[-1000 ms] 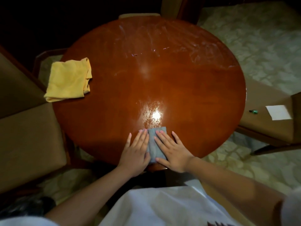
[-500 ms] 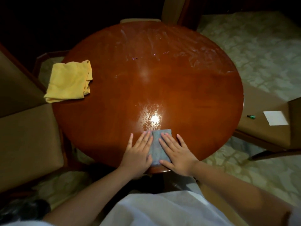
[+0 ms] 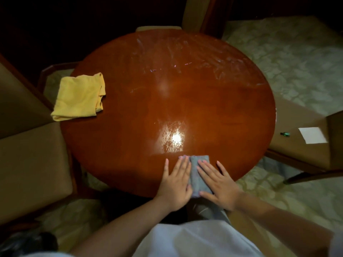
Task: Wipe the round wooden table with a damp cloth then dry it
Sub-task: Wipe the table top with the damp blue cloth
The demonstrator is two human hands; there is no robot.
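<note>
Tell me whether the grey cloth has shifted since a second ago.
Yes. The grey cloth has slid rightward along the table's near edge, away from the yellow cloth.

dim room | overhead glare on table (image 3: 213,112) | dark, distorted edges

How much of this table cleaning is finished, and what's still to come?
Done: smeary streaks across the far part of the round wooden table suggest it has been wiped. In hand: the left hand and right hand press flat on the grey cloth at the near edge. Left: drying; the yellow cloth lies untouched at the table's left edge.
</note>
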